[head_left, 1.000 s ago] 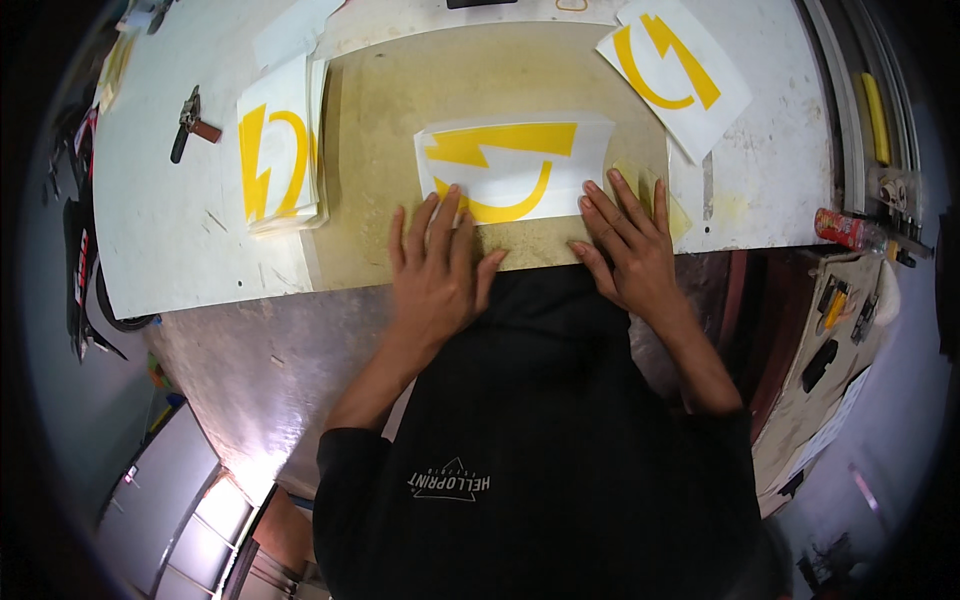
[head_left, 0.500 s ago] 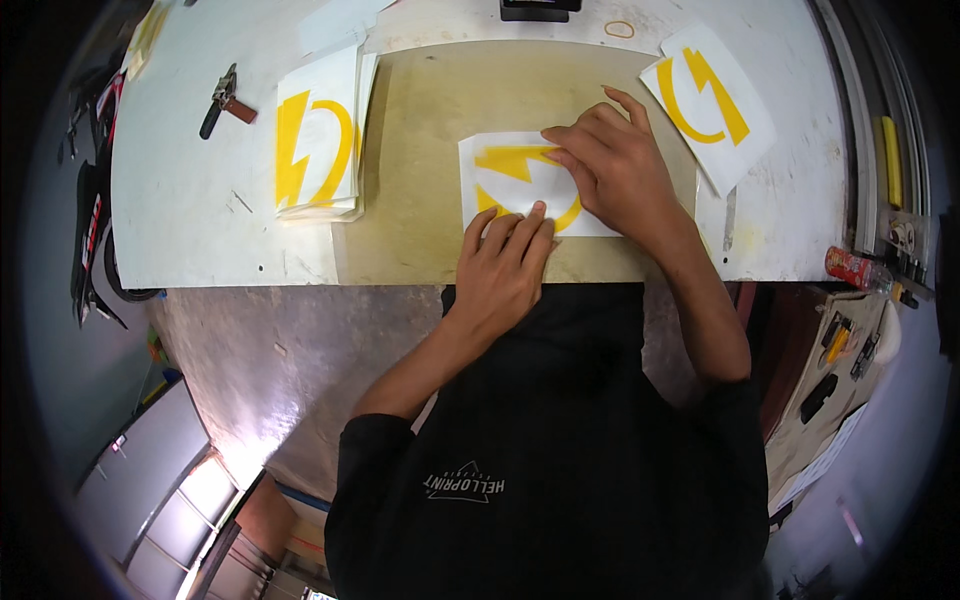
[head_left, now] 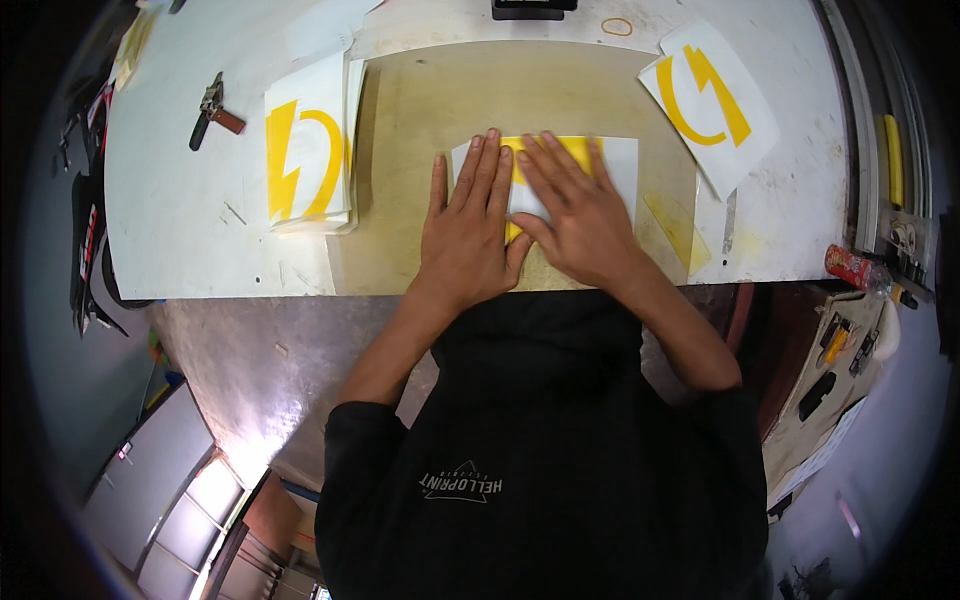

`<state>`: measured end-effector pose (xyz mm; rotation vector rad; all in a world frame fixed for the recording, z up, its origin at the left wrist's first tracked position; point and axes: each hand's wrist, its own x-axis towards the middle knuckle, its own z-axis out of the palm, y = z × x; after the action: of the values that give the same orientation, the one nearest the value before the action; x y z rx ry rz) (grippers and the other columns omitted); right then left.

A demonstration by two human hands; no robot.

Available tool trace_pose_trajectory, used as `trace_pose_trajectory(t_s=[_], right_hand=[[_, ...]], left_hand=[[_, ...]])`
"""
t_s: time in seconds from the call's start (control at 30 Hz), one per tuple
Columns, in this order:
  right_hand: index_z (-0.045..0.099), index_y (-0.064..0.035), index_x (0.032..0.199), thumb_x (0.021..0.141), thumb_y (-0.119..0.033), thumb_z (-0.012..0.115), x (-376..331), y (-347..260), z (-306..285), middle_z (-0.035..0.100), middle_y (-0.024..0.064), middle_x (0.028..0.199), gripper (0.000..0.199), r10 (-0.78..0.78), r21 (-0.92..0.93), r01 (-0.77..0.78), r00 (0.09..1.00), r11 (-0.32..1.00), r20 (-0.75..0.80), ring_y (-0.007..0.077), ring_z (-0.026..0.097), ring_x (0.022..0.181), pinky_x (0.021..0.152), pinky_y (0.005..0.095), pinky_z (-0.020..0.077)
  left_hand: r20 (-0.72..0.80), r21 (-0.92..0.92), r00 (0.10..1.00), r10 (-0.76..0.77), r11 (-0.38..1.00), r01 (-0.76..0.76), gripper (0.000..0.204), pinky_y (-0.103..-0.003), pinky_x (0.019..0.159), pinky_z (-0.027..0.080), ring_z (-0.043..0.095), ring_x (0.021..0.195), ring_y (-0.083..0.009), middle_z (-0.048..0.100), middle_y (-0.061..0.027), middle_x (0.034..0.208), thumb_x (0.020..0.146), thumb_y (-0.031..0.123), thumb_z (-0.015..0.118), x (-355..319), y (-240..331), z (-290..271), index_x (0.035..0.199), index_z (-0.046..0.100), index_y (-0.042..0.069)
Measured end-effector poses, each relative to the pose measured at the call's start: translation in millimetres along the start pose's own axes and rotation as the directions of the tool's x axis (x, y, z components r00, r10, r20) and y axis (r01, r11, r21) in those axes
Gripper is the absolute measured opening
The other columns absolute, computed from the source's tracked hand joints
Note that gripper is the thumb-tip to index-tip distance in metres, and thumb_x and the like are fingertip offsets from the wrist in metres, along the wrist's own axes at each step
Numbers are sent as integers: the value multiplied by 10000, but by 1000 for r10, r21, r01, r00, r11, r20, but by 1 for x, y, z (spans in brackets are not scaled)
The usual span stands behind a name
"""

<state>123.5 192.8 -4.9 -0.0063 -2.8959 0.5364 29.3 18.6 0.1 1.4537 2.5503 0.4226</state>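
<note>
A white sheet with a bold yellow printed shape (head_left: 622, 175) lies on the tan mat, close to the table's near edge. My left hand (head_left: 467, 225) is pressed flat over its left part, fingers stretched toward the far side. Beside it, my right hand (head_left: 578, 215) also rests flat on the sheet, fingers spread and the thumb pointing at the left hand. Neither hand grips anything. Much of the yellow shape is hidden under both palms and fingers.
A stack of similar yellow-printed sheets (head_left: 308, 165) lies to the left, and another printed sheet (head_left: 708, 115) to the right. A small tool with black and brown parts (head_left: 212, 112) sits at far left. Near my right forearm is a see-through yellow flat piece (head_left: 677, 232).
My right hand has come out of its pinch at the sheet's upper edge and flattened onto it. My left hand has shifted farther up and left. The see-through yellow piece now shows.
</note>
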Motion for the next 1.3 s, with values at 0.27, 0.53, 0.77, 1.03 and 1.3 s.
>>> trace_pose_trajectory(t_s=[0.27,0.53,0.77,1.03,1.3], right_hand=[[589,-11,1422,999,-301,681,-40,30,-42,519,201,1530,521,187,-172,-198,979,965,-75,352,464,1453,1215,625,258],[555,32,1315,953,-107,758,-128,25,-63,641,168,930,437,813,284,-766,572,576,-107,298,649,821,742,391,522],[662,23,1203,915,27,659,-9,-31,-4,690,164,957,288,332,352,-210,882,912,-334,336,714,810,696,417,588],[663,5,1129,892,-6,685,-44,1,-16,667,180,896,238,486,228,-430,760,874,-431,369,701,719,594,438,574],[678,48,1213,904,23,716,-87,-23,-17,710,156,893,313,472,167,-443,787,881,-398,282,716,687,592,362,597]], left_hand=[[7,56,999,35,998,-35,868,-615,1275,82,221,1599,-379,246,-256,1703,1018,500,532,5,0,-4,1612,267,-74],[-2,61,999,48,997,-48,850,-617,1274,73,184,1605,-403,216,-269,1709,1045,485,492,0,-2,3,1601,254,-111],[9,62,998,67,996,-68,904,-601,1280,72,160,1610,-403,187,-289,1710,1040,526,478,4,-2,-1,1601,216,-132],[0,86,999,40,996,-40,933,-602,1280,69,166,1608,-409,193,-296,1707,1032,557,478,0,-3,0,1598,218,-138],[6,78,999,50,996,-50,940,-610,1275,78,169,1606,-416,196,-300,1705,1028,577,490,0,-3,0,1595,241,-130]])
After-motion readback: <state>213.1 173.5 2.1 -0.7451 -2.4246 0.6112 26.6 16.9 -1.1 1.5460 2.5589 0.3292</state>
